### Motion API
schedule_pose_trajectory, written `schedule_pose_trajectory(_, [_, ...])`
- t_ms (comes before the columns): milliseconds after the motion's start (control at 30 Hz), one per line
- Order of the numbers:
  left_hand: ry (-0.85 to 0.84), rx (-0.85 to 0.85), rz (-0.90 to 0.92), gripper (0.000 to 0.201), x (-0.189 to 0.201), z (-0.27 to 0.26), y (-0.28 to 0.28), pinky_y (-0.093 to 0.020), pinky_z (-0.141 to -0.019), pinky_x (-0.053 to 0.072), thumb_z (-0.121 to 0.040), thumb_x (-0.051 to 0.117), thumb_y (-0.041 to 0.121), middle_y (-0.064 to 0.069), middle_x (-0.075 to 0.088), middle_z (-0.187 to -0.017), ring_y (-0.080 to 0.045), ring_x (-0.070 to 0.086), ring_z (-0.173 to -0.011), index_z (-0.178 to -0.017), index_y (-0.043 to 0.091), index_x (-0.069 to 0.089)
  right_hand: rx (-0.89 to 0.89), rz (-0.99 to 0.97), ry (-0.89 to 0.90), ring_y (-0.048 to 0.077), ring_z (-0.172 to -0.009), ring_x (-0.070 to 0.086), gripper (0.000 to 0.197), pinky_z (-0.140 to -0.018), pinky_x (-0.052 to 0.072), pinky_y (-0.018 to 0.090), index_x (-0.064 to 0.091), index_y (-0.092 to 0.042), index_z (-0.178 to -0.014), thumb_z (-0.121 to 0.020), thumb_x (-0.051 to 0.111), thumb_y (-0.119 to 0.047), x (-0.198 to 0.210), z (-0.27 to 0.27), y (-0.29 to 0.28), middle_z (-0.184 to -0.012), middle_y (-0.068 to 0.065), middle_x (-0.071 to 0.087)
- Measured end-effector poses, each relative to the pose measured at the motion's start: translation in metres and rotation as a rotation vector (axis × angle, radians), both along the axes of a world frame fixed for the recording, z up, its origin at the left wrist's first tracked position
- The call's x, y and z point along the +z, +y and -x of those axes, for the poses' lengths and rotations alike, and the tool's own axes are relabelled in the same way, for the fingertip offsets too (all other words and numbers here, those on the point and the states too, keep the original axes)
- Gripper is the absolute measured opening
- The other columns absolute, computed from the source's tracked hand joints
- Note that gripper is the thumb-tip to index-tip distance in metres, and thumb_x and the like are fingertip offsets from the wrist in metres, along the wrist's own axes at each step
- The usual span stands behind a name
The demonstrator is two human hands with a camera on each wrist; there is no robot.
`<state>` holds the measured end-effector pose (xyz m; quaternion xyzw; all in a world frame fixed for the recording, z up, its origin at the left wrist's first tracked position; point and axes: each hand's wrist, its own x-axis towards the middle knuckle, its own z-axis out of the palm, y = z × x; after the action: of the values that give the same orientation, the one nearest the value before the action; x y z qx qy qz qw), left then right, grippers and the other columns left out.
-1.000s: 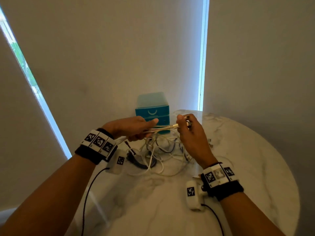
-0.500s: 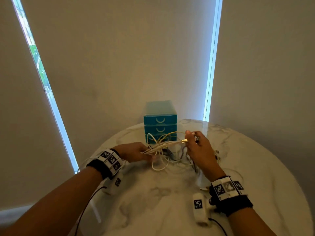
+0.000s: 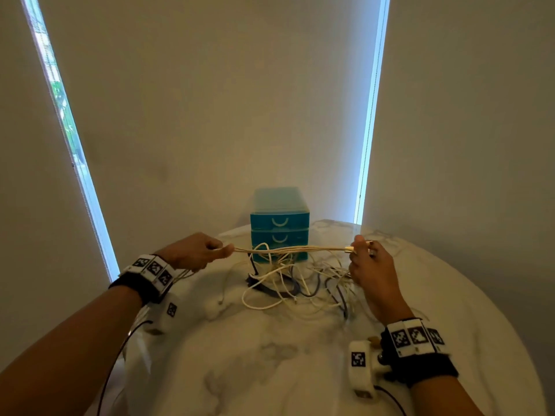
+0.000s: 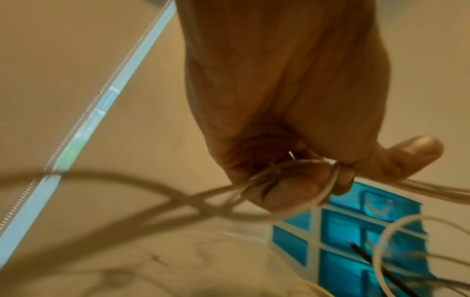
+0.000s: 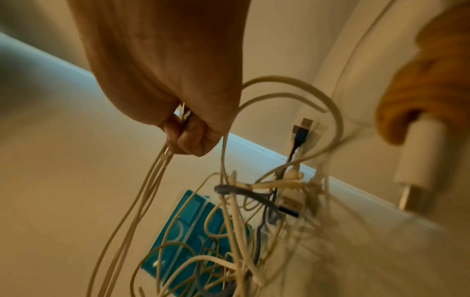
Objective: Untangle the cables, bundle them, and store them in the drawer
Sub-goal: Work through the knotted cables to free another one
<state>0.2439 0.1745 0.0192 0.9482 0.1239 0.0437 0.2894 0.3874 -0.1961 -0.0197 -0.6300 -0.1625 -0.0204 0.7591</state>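
Note:
Several white cable strands [image 3: 288,250] stretch taut between my two hands above the round marble table [image 3: 270,364]. My left hand [image 3: 207,250] pinches their left end, fingers curled round the strands [image 4: 292,172]. At the right end my right hand [image 3: 360,250] grips the strands and their plugs [image 5: 183,118]. Under the strands a tangle of white, grey and black cables [image 3: 300,283] lies on the table [image 5: 254,201]. Behind it stands a teal drawer unit [image 3: 279,223] with its drawers closed, also in the wrist views [image 4: 356,231] [image 5: 183,231].
The table stands in a corner between beige walls [image 3: 210,115], with narrow window strips left [image 3: 63,115] and right [image 3: 369,115]. A white charger plug [image 5: 417,152] and a black USB plug [image 5: 301,130] show by the tangle.
My hands have drawn apart, left going left and right going right, pulling the white strands out long and taut. The view has tilted up, so the table sits lower.

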Motion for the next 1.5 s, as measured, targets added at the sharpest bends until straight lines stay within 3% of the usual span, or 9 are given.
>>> schedule_pose_trajectory(133, [0.015,-0.049,0.337,0.092,0.009,0.016,0.026,-0.040,-0.091,0.062,-0.075,0.051,0.096,-0.007,0.075,-0.081,-0.029,0.070,-0.076,-0.087,0.007,0.073,0.049,0.052,-0.084,0.006,-0.052,0.046,0.039,-0.051,0.039,0.025,0.065,-0.007,-0.104,-0.112,0.053,-0.042,0.008,0.012,0.013,-0.063,-0.008,0.055])
schedule_pose_trajectory(200, [0.058,-0.009,0.364,0.079,0.023,0.028,0.027,-0.035,-0.071,0.057,-0.079,0.043,0.094,-0.002,0.053,-0.061,-0.022,0.048,-0.056,-0.072,0.017,0.061,0.043,0.036,-0.100,0.006,-0.052,0.045,0.038,-0.049,0.038,0.024,0.065,-0.008,-0.104,-0.112,0.052,-0.043,0.015,0.012,0.015,-0.064,-0.006,0.054])
schedule_pose_trajectory(433, [-0.357,0.260,-0.550,0.054,0.069,0.003,0.030,-0.050,-0.100,0.041,-0.114,0.025,0.053,-0.008,0.070,-0.099,-0.034,0.063,-0.101,-0.105,0.021,0.067,0.067,0.005,-0.177,0.004,-0.055,0.047,0.033,-0.048,0.040,0.018,0.060,-0.014,-0.105,-0.113,0.050,-0.044,0.030,0.028,0.044,-0.075,-0.001,0.055])
schedule_pose_trajectory(667, [0.356,0.289,-0.628,0.035,0.008,-0.024,0.021,-0.055,-0.128,0.015,-0.107,0.047,0.035,-0.010,0.055,-0.151,-0.037,0.038,-0.146,-0.135,0.028,0.065,0.088,0.255,-0.261,0.013,-0.064,0.057,0.033,-0.061,0.050,0.037,0.057,-0.020,-0.100,-0.110,0.050,-0.051,0.001,0.030,0.049,-0.075,-0.001,0.061])
schedule_pose_trajectory(833, [-0.560,0.037,0.066,0.019,0.032,-0.039,-0.088,-0.038,-0.099,0.054,-0.111,0.051,0.033,0.003,0.075,-0.115,-0.017,0.069,-0.111,-0.109,0.024,0.067,0.110,0.340,-0.341,0.015,-0.068,0.060,0.034,-0.066,0.052,0.044,0.055,-0.022,-0.100,-0.110,0.049,-0.053,-0.002,0.032,0.055,-0.078,-0.005,0.062])
schedule_pose_trajectory(933, [-0.338,-0.142,0.379,0.059,0.040,-0.042,-0.171,-0.034,-0.097,0.057,-0.110,0.032,0.064,0.000,0.078,-0.107,-0.016,0.074,-0.103,-0.119,0.019,0.070,0.111,0.313,-0.348,0.015,-0.072,0.063,0.035,-0.071,0.057,0.049,0.055,-0.020,-0.103,-0.111,0.047,-0.054,-0.001,0.035,0.055,-0.086,0.000,0.067])
schedule_pose_trajectory(1067, [-0.184,-0.109,0.190,0.105,0.030,-0.058,-0.198,-0.037,-0.082,0.058,-0.099,0.001,0.081,-0.011,0.076,-0.092,-0.027,0.071,-0.085,-0.096,0.005,0.074,0.132,0.325,-0.273,0.012,-0.074,0.067,0.034,-0.075,0.060,0.048,0.056,-0.025,-0.107,-0.111,0.044,-0.056,-0.004,0.037,0.050,-0.088,0.001,0.071])
schedule_pose_trajectory(1267, [-0.221,0.078,-0.084,0.094,0.009,-0.080,-0.198,-0.043,-0.090,0.051,-0.100,-0.004,0.078,-0.004,0.073,-0.084,-0.021,0.067,-0.084,-0.067,0.022,0.063,0.140,0.253,-0.249,0.012,-0.078,0.070,0.015,-0.070,0.058,0.038,0.058,-0.024,-0.113,-0.113,0.051,-0.037,-0.006,0.028,0.051,-0.094,0.000,0.074])
schedule_pose_trajectory(1500, [-0.402,0.019,1.041,0.080,0.003,-0.086,-0.172,-0.016,-0.039,0.026,-0.102,0.022,0.077,0.010,0.040,-0.047,-0.004,0.033,-0.039,-0.075,0.014,0.062,-0.058,0.181,-0.115,0.020,-0.094,0.076,0.011,-0.079,0.065,0.039,0.072,-0.023,-0.105,-0.106,0.065,-0.032,-0.009,-0.007,0.013,-0.098,-0.002,0.078])
